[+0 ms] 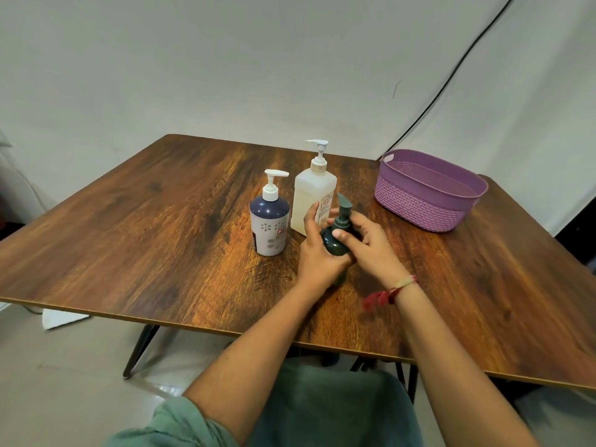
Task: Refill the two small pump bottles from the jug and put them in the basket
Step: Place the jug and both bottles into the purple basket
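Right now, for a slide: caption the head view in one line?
Left hand and right hand grip the dark green pump bottle beside the jug, purple basket nearby.

A wooden worktop point(129, 237) on black legs point(142, 350) stands before a white wall point(225, 59). A black cable point(442, 88) runs down behind its far right corner.

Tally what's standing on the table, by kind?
Small pump bottles: 2, a navy-and-white plastic pump bottle and a dark green plastic pump bottle
Large translucent white pump jug: 1
Purple woven-pattern plastic basket: 1
Total: 4
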